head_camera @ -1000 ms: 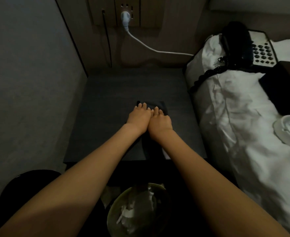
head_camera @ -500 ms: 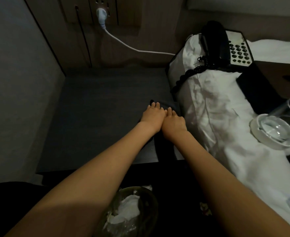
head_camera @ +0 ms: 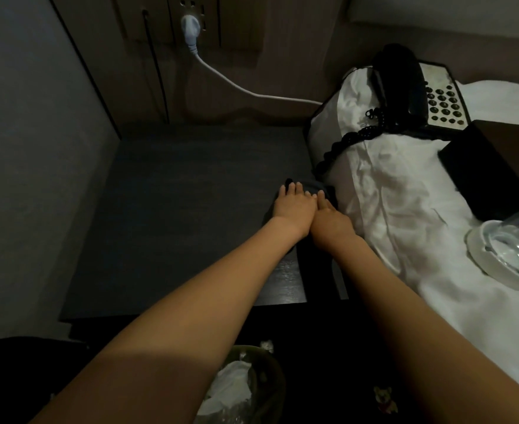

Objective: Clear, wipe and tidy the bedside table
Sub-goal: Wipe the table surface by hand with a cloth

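The dark bedside table [head_camera: 172,215] fills the middle of the head view. A dark cloth [head_camera: 325,191] lies on its right side near the bed, mostly hidden under my hands. My left hand [head_camera: 293,208] and my right hand [head_camera: 328,220] lie side by side, fingers straight, pressing flat on the cloth. On the white bed sheet [head_camera: 389,194] to the right rest a black telephone [head_camera: 417,90] with a coiled cord, a dark box [head_camera: 494,166] and a glass ashtray [head_camera: 509,255].
A white plug [head_camera: 189,27] sits in the wall socket behind the table, its cable [head_camera: 252,93] running right toward the bed. A bin [head_camera: 242,390] with crumpled white tissue stands on the floor below the table's front edge. A grey wall [head_camera: 31,148] borders the table's left side.
Both hands have slid the cloth from the table's middle toward its right side by the bed. The view has also shifted to the right.
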The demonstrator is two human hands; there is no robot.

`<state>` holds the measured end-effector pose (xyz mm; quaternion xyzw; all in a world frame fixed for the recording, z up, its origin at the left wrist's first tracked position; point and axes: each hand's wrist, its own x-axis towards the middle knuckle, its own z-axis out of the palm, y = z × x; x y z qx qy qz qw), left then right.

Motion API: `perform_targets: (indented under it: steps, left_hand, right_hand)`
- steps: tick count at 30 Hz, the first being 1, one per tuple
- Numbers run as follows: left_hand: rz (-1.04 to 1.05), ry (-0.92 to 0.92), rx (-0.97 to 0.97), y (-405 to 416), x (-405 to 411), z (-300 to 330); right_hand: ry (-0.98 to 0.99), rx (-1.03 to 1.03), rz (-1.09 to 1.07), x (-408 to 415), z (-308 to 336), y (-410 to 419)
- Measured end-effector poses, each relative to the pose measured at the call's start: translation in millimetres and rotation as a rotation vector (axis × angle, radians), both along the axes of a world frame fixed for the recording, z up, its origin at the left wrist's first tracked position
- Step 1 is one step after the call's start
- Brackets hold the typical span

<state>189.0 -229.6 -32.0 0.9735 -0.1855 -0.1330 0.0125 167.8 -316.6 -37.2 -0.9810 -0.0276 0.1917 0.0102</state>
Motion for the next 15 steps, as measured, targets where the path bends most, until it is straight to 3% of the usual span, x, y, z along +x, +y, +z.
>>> perform_targets:
  steps: [7,15]
  left_hand:
    - [0.063,-0.033,0.024,22.2,8.5,-2.4]
    - [0.209,-0.070,-0.011,107.1,13.5,-9.2]
  right_hand:
    - [-0.005,-0.043,0.066,18.1,0.2,19.0]
    - [-0.016,-0.068,0.180,31.8,-2.1,104.8]
